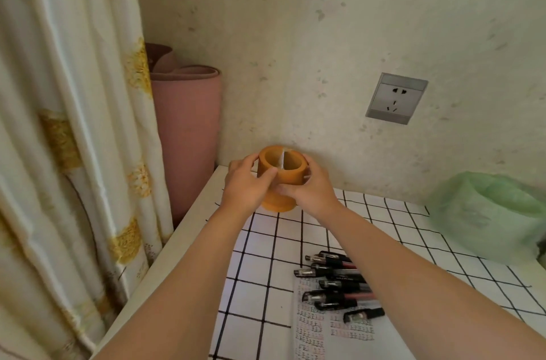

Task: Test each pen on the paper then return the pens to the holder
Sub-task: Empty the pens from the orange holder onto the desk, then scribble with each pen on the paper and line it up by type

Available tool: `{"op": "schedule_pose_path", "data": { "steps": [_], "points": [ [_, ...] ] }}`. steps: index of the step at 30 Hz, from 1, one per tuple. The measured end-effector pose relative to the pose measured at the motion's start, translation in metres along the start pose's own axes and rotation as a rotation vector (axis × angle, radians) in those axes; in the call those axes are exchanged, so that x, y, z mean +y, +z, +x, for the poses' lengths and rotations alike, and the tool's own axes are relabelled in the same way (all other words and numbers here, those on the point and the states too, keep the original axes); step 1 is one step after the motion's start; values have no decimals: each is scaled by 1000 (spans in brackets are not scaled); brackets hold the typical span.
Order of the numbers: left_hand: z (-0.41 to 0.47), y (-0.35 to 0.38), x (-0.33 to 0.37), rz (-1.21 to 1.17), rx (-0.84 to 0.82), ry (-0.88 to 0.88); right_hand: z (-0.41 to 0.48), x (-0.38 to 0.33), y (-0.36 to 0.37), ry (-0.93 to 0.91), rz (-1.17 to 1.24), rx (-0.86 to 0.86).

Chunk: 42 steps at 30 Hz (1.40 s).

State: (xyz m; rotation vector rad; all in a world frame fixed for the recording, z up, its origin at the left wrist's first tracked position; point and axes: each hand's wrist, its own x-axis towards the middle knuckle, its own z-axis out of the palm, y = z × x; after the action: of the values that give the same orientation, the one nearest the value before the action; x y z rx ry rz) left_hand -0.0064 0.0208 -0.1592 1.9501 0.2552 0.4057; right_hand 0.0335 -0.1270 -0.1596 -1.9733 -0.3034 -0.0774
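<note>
the left hand (246, 184) and the right hand (310, 187) both wrap their curled fingers around the orange pen holder (280, 175), one on each side. the pens (336, 283) lie on the paper (339, 333), well back from the fingers, near the right arm.

Left grip (246, 186), right grip (310, 187) around holder (291, 175)

Our table (183, 232) carries a grid cloth (266, 271). On it we see the holder (288, 175) at twelve o'clock, a green bag (487, 218) at three, and paper (339, 342) and pens (334, 283) at five.
</note>
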Motion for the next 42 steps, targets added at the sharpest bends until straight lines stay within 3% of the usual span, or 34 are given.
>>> {"op": "schedule_pose_path", "data": {
  "steps": [11, 19, 23, 26, 35, 38, 42],
  "points": [
    [5, 3, -5, 66, -100, 67, 13, 1, 3, -27, -17, 31],
    [-29, 9, 17, 179, 94, 120, -23, -12, -42, 7, -193, -131],
    [-57, 18, 35, 294, -27, 272, -55, -10, -76, 44, -277, -150],
    [-80, 23, 44, 348, -223, 366, -83, -12, -106, 49, -401, -295],
    [-127, 43, 58, 708, -767, 221, -155, -1, -152, 40, -839, -639],
    [-136, 47, 50, 795, -817, 210, -161, 5, -149, -40, -926, -676],
    [-142, 54, 39, 708, -767, 207, -154, 13, -140, -186, -1018, -640]
  ]
}}
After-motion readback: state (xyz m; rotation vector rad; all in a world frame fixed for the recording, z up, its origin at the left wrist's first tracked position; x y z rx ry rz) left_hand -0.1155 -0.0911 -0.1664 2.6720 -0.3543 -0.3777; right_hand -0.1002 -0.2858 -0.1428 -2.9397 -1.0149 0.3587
